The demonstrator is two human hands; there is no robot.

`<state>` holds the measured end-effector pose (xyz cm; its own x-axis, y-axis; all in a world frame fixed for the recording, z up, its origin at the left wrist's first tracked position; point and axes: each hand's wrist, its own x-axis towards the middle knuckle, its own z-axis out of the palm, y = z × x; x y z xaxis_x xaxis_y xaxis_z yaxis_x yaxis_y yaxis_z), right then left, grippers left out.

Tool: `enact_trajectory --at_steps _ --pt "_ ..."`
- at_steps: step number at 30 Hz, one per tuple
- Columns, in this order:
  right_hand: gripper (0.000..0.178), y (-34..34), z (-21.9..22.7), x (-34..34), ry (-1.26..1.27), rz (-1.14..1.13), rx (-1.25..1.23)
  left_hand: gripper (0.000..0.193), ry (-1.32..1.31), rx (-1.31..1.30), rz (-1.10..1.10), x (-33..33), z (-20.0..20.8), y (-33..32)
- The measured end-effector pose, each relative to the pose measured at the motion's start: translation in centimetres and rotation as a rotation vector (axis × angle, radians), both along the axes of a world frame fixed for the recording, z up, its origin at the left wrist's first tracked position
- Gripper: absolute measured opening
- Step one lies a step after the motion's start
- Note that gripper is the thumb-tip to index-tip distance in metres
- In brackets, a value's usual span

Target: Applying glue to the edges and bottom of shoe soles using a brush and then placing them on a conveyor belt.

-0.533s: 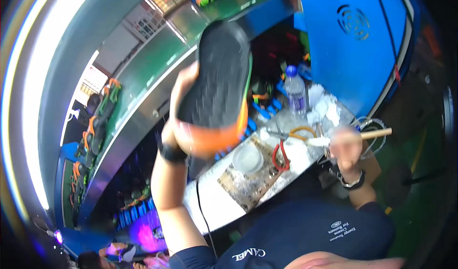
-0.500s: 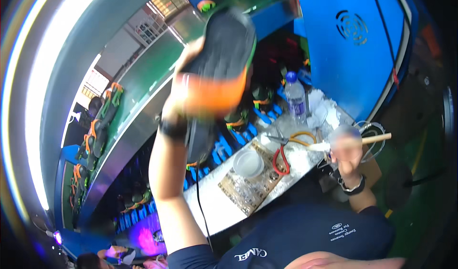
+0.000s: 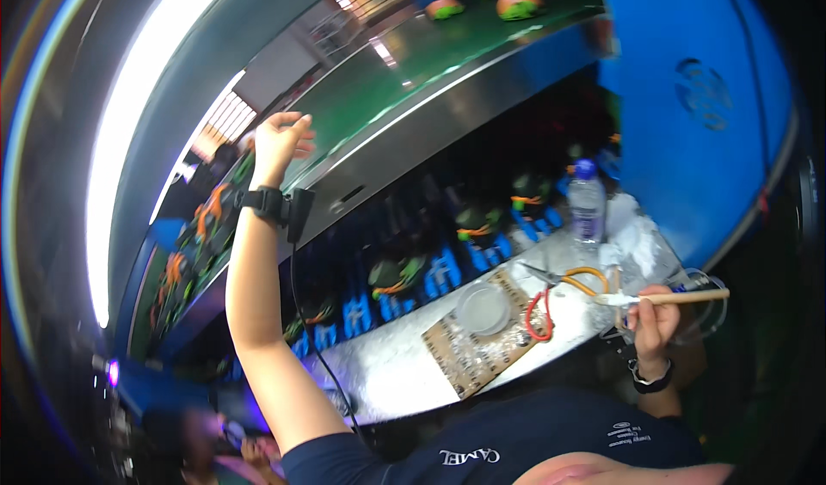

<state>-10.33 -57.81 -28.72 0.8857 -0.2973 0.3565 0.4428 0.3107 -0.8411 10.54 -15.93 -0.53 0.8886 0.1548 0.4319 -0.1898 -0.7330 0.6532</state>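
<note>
My left hand [image 3: 282,141] is raised at the edge of the green conveyor belt [image 3: 370,98], its fingers loosely bent and apart with nothing in them. My right hand [image 3: 656,323] is closed round the wooden handle of a brush [image 3: 693,297], whose white-coated tip points left over the white worktop [image 3: 379,377]. Left of the brush lie a pair of pliers [image 3: 539,313] with one red and one orange handle. Next to them a round clear tub [image 3: 483,308] rests on a sheet of printed brown cardboard [image 3: 452,356].
A bottle with a purple cap [image 3: 588,201] and crumpled white tissue [image 3: 632,240] stand at the worktop's far right. Behind it, shoes [image 3: 396,274] sit on blue holders [image 3: 443,270]. Orange-and-green shoes [image 3: 520,3] lie on the belt. A blue machine panel [image 3: 688,141] rises at right.
The black-soled orange shoe has left my left hand, which has moved left and now holds nothing. My right hand, with the brush, sits slightly lower and farther right. The whole view has shifted.
</note>
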Motion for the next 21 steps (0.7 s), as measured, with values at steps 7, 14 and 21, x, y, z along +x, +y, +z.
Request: enact_trajectory --at_steps 7,14,21 --pt "0.013 0.9 -1.3 1.6 0.025 -0.034 -0.042 0.060 0.409 0.237 0.780 -3.0 2.4 12.2" --pt "0.012 2.2 -0.7 1.3 0.024 -0.047 -0.047 0.046 0.474 0.677 1.081 1.1 0.9 18.7" --pt "0.012 2.5 -0.9 0.9 0.046 -0.061 -0.055 0.035 0.087 0.384 0.962 0.1 1.9 19.6"
